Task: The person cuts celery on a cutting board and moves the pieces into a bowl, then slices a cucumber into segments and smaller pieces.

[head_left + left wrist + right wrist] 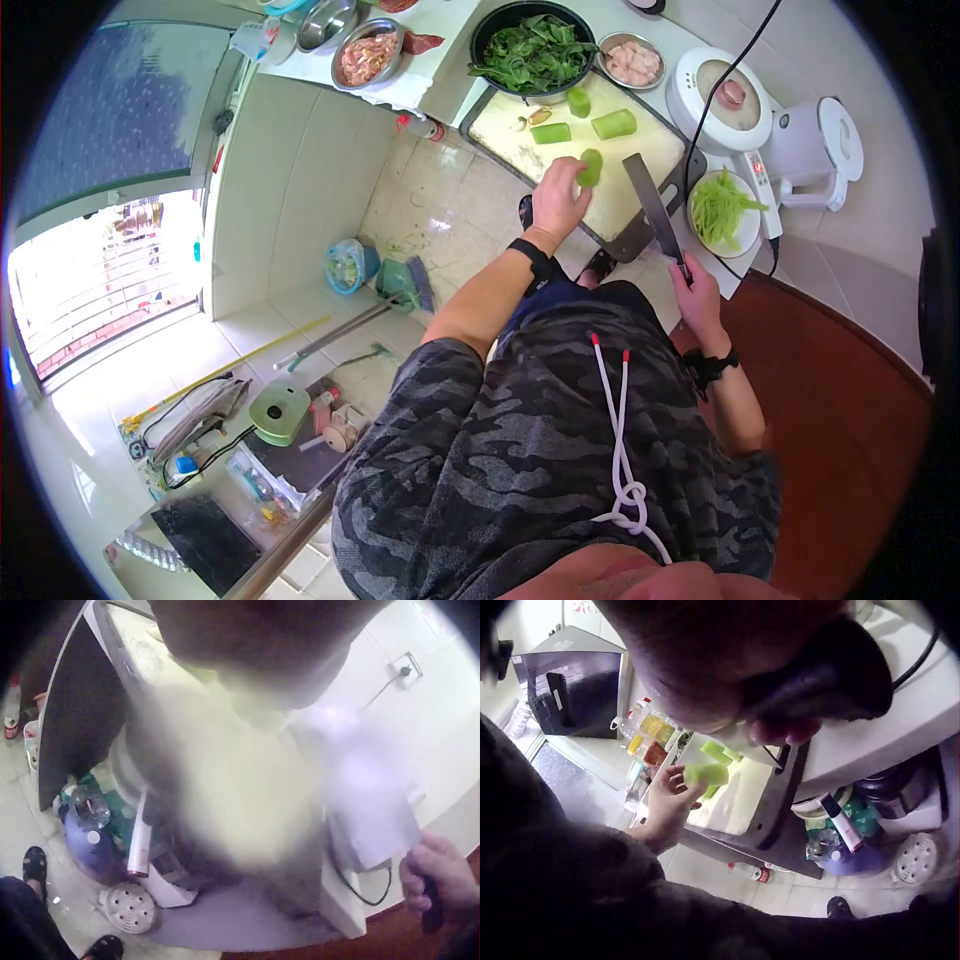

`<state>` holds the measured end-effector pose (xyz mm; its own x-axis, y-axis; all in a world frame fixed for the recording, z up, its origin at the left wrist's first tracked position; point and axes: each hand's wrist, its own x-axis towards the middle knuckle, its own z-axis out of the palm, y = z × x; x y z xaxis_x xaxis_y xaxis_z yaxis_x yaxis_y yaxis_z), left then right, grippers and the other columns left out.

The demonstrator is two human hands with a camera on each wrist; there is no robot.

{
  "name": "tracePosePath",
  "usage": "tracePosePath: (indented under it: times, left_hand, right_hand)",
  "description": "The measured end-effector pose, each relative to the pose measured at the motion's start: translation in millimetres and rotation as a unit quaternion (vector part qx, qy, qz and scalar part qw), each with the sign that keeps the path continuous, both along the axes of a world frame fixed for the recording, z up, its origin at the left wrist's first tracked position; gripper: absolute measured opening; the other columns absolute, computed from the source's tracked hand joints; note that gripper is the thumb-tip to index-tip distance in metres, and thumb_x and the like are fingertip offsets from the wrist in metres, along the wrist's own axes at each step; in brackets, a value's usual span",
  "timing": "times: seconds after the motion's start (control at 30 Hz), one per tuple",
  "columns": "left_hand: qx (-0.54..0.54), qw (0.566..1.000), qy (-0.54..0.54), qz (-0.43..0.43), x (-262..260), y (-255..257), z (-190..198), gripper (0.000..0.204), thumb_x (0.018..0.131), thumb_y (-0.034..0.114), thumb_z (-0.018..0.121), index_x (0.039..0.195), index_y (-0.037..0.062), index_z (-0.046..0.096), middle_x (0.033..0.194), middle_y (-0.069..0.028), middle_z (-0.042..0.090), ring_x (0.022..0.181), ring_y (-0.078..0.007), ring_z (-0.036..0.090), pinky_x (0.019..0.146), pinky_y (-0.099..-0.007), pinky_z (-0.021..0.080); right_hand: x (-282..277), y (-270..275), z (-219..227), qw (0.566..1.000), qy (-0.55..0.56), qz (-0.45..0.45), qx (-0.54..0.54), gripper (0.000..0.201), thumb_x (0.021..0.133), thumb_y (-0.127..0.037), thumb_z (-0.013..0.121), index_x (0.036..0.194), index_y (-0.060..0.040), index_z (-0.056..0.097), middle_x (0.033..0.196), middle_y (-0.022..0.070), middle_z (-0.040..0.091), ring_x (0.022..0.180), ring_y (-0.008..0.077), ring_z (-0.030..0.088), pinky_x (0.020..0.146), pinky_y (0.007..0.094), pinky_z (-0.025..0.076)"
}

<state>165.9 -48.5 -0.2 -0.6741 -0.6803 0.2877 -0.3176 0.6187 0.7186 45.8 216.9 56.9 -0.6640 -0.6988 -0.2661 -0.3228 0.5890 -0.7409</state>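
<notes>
My left hand (558, 200) pinches a chunk of peeled green stem vegetable (591, 168) over the near side of the cutting board (500, 125). In the right wrist view, thumb and fingers meet around the same chunk (706, 775). My right hand (695, 295) grips the dark handle of a kitchen knife (652, 205), whose broad blade points away from me over the board's right side. Farther back on the board lie more green chunks (614, 124) and small brownish pieces (540, 116). The left wrist view is blurred in the middle, with the held chunk indistinct.
Behind the board stand a black pot of leafy greens (535, 55) and a bowl of pale meat (632, 62). To the right are a plate of green shreds (725, 212), a white round appliance (690, 90) and a kettle (800, 145). A cable (715, 90) hangs across.
</notes>
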Motion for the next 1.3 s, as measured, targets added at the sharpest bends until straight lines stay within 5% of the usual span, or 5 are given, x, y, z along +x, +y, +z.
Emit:
tracePosePath:
  times: [0.53,0.7,0.87,0.93,1.3]
  left_hand:
    - [0.056,0.964,-0.238,-0.104,-38,-18,9,0.059,0.078,0.036,0.072,0.128,0.0100,0.053,0.117,-0.0168,0.056,0.093,-0.0337,0.063,0.079,-0.0400,0.053]
    - [0.247,0.957,-0.128,-0.080,-30,-16,-3,0.047,0.074,0.024,0.072,0.117,0.0107,0.060,0.100,-0.0162,0.058,0.077,-0.0282,0.063,0.071,-0.0372,0.053]
    - [0.137,0.962,-0.186,-0.147,0,18,20,0.040,0.078,0.027,0.070,0.111,0.0067,0.059,0.102,-0.0156,0.056,0.075,-0.0274,0.064,0.070,-0.0381,0.054]
    - [0.133,0.969,-0.208,-0.006,-5,28,19,0.044,0.081,0.035,0.071,0.113,0.0070,0.060,0.106,-0.0149,0.056,0.081,-0.0297,0.065,0.074,-0.0405,0.053]
    - [-0.047,0.964,-0.147,-0.217,10,33,-2,0.048,0.076,0.034,0.076,0.114,0.0092,0.060,0.105,-0.0119,0.058,0.101,-0.0343,0.056,0.084,-0.0411,0.050]
  right_hand:
    - [-4,-9,-18,1.000,0.009,0.014,0.023,0.032,0.091,-0.028,0.061,0.117,-0.0092,0.062,0.076,0.0177,0.063,0.069,0.0378,0.061,0.060,0.0430,0.046]
    - [0,-15,-12,1.000,-0.005,0.015,0.002,0.029,0.091,-0.028,0.060,0.114,-0.0088,0.062,0.078,0.0172,0.065,0.072,0.0383,0.062,0.061,0.0434,0.047]
    - [0,-16,-20,1.000,0.012,0.021,-0.004,0.027,0.091,-0.028,0.060,0.110,-0.0086,0.062,0.079,0.0178,0.065,0.075,0.0391,0.063,0.063,0.0449,0.048]
    - [-1,-18,-17,1.000,0.003,0.023,-0.017,0.027,0.091,-0.028,0.060,0.110,-0.0082,0.062,0.079,0.0176,0.065,0.075,0.0393,0.062,0.063,0.0453,0.048]
    - [-8,-14,-37,0.999,-0.050,-0.008,0.009,0.028,0.091,-0.028,0.060,0.106,-0.0052,0.061,0.076,0.0193,0.063,0.072,0.0391,0.062,0.060,0.0455,0.046]
